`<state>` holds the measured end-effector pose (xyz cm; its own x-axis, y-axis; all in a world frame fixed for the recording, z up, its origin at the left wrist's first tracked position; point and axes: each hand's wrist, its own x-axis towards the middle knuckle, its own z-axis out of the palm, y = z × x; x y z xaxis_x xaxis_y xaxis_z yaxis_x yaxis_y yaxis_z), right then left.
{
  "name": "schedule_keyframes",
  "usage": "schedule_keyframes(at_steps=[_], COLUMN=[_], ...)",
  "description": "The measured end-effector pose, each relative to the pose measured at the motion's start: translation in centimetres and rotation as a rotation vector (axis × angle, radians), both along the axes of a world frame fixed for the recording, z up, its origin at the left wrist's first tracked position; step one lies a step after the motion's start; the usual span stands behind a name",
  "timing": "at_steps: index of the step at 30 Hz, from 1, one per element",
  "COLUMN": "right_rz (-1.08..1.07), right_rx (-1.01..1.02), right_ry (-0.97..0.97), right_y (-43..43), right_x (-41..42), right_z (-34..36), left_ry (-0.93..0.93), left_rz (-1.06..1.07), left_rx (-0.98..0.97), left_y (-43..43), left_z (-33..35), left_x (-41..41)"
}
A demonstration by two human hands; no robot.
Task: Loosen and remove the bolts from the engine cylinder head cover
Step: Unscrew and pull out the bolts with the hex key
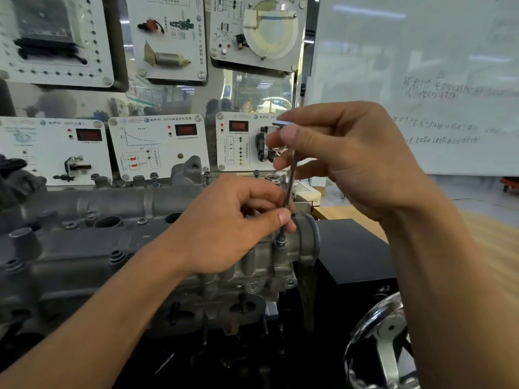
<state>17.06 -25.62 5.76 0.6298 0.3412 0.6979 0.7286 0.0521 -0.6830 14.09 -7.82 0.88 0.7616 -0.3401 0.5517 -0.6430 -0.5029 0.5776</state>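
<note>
Several dark flanged bolts (207,175) stand raised along the far edge of the grey cast cylinder head cover (84,248), which spans the left and centre of your view. A corner bolt (280,241) sits at the cover's near right end, with a hex key (291,175) standing nearly upright in it. Your left hand (230,228) pinches the key's lower shaft just above that bolt. Your right hand (351,161) grips the key's bent top end between thumb and fingers. White training panels (160,144) hang behind the engine. A whiteboard (421,80) stands far right, above a wooden bench (491,240). A chrome handwheel (387,332) sits near right.
</note>
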Motion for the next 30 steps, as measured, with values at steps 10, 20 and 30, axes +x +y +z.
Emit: schedule_keyframes(at_steps=[10,20,30], right_rz=[0.194,-0.030,-0.726], right_rx=[-0.061,-0.177,-0.105], right_ry=[-0.025,-0.260,-0.385], right_y=[1.4,0.1,1.4], right_x=[0.9,0.0,-3.5], right_z=[-0.8,-0.1,0.1], left_ry=[0.003,-0.029,0.036], left_rz=[-0.017,0.019,0.051], left_rx=[-0.006,0.031,0.001], left_y=[0.1,-0.2,-0.3], left_z=[-0.1,-0.1,-0.1], left_x=[-0.1,0.0,-0.3])
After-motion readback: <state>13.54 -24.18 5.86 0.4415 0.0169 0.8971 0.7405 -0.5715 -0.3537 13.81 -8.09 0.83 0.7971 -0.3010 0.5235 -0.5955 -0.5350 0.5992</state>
